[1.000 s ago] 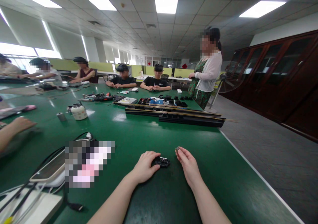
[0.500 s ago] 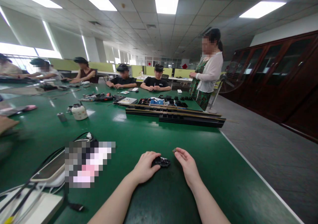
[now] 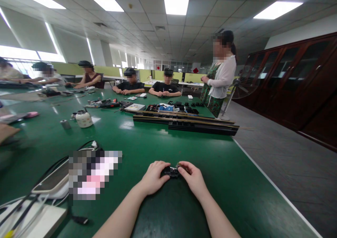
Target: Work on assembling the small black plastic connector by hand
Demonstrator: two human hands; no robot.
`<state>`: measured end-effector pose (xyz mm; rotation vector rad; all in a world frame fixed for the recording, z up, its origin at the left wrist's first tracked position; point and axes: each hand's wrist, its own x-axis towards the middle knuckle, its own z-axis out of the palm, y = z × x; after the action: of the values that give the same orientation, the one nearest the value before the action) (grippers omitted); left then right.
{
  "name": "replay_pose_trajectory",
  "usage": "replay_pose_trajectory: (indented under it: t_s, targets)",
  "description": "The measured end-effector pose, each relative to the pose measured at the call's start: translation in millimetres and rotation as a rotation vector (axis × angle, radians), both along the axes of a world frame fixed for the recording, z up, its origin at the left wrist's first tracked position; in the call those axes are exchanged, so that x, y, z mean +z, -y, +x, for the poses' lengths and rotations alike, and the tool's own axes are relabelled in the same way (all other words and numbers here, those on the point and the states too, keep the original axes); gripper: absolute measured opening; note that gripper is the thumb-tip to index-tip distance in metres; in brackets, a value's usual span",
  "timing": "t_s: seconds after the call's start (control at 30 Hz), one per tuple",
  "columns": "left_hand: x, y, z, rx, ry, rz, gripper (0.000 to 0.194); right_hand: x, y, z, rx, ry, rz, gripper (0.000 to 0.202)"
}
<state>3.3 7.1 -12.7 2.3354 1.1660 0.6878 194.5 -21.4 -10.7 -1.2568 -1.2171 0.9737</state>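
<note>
A small black device (image 3: 172, 172) with bright parts on its upper face lies on the green table (image 3: 168, 210). Its left end is gripped between the thumb and fingers of my left hand (image 3: 155, 177). At the device's right end is my right hand (image 3: 193, 178), its thumb and fingertips pinching a small greenish-grey piece (image 3: 178, 165). The piece is close to the device's upper right edge; whether they touch is hard to tell.
Long black trays (image 3: 202, 128) with thin rods lie across the table ahead. A floral jar (image 3: 84, 119) and a grey cylinder (image 3: 65, 124) stand left of them. Cables and a white-edged device (image 3: 52, 178) are at the near left. Several people sit beyond; one person (image 3: 221, 72) stands.
My right hand has moved left and slightly down with the small piece, up to the black device. My left hand and the device have stayed in place.
</note>
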Motion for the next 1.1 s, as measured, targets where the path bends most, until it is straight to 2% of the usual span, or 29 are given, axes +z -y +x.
replay_pose_trajectory:
  t_s: [0.27,0.47,1.1]
  targets:
    - [-1.9,-0.6,0.1,-0.001,0.013,0.011,0.038,7.1,7.7,-4.1,0.016,0.286,0.074,0.018]
    - [0.1,-0.1,1.3,-0.003,0.007,0.0,0.038,7.5,9.9,-7.1,0.112,0.457,0.139,0.018]
    - [-2.5,-0.2,0.6,-0.029,0.026,0.039,0.037,6.4,10.6,-7.1,0.11,0.488,0.114,0.015]
